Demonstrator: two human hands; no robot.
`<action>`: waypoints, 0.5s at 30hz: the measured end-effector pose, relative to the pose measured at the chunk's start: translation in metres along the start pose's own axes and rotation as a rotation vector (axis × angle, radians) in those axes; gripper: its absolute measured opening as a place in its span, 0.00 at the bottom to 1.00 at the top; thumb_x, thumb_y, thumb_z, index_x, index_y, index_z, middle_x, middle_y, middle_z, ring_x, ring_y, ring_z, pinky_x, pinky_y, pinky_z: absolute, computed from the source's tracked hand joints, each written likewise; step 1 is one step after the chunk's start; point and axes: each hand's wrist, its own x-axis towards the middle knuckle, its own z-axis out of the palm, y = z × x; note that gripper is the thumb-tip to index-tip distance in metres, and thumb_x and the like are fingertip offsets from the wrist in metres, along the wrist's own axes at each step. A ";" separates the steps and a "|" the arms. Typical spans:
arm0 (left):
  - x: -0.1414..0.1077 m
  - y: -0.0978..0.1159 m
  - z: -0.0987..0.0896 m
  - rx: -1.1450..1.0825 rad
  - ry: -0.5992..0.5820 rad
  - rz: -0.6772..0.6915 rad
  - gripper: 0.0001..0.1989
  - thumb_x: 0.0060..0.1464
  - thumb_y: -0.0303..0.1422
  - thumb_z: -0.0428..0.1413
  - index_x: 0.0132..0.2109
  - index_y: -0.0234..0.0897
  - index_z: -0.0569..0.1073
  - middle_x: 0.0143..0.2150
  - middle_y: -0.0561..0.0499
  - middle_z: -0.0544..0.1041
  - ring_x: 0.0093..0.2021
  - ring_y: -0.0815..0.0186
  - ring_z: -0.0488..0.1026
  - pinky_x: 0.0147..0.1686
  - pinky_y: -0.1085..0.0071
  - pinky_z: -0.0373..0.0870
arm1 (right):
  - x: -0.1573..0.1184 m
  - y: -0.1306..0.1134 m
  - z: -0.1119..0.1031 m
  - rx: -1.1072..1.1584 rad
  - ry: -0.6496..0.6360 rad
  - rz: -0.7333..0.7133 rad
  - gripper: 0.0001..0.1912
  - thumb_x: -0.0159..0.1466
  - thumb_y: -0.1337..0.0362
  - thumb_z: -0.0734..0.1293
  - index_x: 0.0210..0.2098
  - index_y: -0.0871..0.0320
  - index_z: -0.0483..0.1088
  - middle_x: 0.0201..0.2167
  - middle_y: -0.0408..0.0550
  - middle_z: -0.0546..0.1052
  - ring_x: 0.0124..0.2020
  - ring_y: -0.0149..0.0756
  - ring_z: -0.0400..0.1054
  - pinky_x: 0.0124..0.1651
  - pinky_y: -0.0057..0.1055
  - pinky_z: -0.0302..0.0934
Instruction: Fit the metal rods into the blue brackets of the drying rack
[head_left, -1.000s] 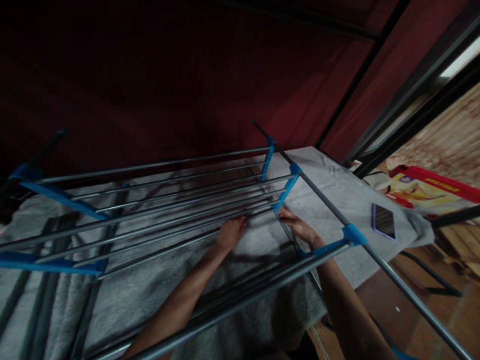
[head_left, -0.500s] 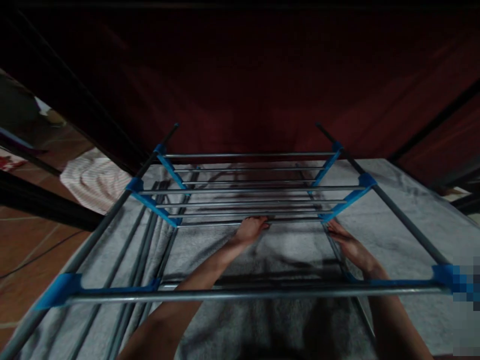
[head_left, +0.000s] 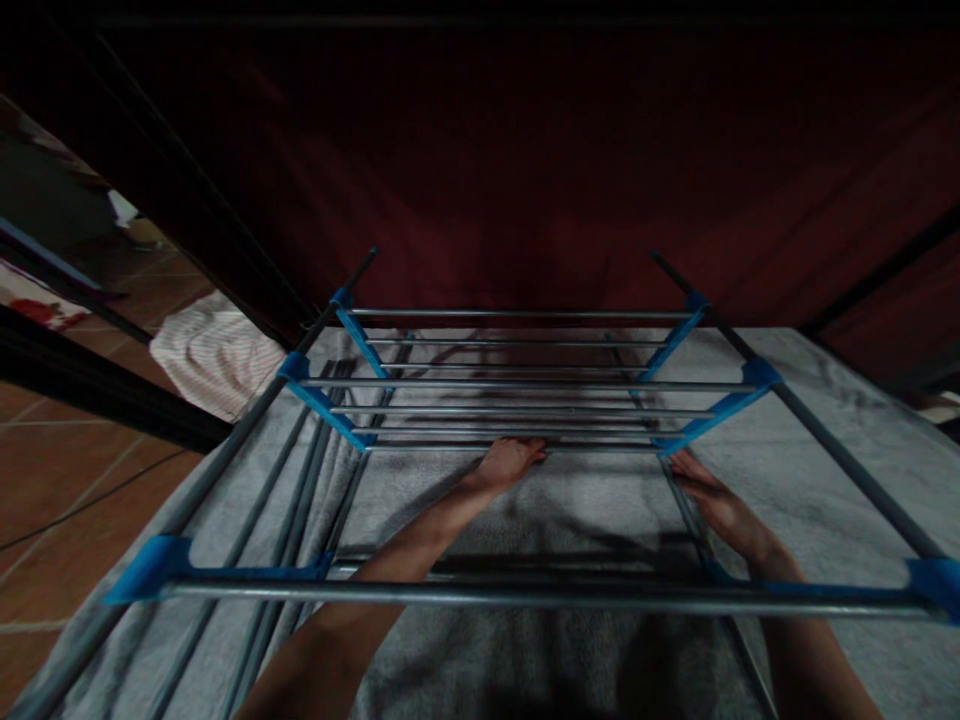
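Observation:
A rack of grey metal tubes with blue plastic brackets [head_left: 326,408] lies in front of me over a grey cloth. My left hand [head_left: 511,460] reaches in under the near crossbar [head_left: 555,597] and is closed around the lowest thin metal rod [head_left: 427,448] of a middle row. At the right end of that row, my right hand [head_left: 709,498] is beside a blue bracket [head_left: 712,420], close against the grey side tube [head_left: 684,510]. Its fingers are stretched out toward the bracket's lower end. Whether they press on the bracket or the tube is hard to see.
Several loose grey tubes [head_left: 300,510] lie on the grey cloth [head_left: 862,480] at the left. A dark red curtain [head_left: 517,180] hangs behind the rack. Dark frame bars [head_left: 112,385] cross the left side, near a striped cloth [head_left: 221,350] and a tiled floor [head_left: 67,480].
The view has shifted slightly, so the rack appears a little farther right. My left hand keeps its grip on the rod, and my right hand stays by the same bracket.

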 end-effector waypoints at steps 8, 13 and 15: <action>0.000 -0.002 -0.002 0.020 -0.005 0.004 0.21 0.70 0.43 0.46 0.61 0.43 0.74 0.51 0.45 0.82 0.52 0.57 0.79 0.54 0.63 0.72 | 0.004 0.004 -0.002 0.008 0.007 0.005 0.36 0.49 0.47 0.79 0.57 0.44 0.76 0.66 0.48 0.69 0.70 0.56 0.59 0.73 0.54 0.49; -0.001 -0.003 -0.003 0.033 -0.013 -0.004 0.22 0.70 0.42 0.46 0.63 0.43 0.72 0.52 0.45 0.82 0.53 0.56 0.79 0.55 0.63 0.71 | 0.004 0.010 -0.003 0.012 0.020 0.015 0.35 0.48 0.46 0.79 0.56 0.43 0.77 0.66 0.49 0.70 0.68 0.57 0.61 0.72 0.53 0.52; -0.002 -0.003 -0.004 0.035 -0.021 -0.010 0.21 0.70 0.42 0.46 0.63 0.43 0.72 0.51 0.45 0.82 0.53 0.56 0.79 0.54 0.63 0.72 | 0.004 0.011 -0.004 -0.023 0.063 -0.028 0.33 0.49 0.46 0.78 0.54 0.44 0.78 0.64 0.50 0.73 0.66 0.57 0.64 0.71 0.52 0.55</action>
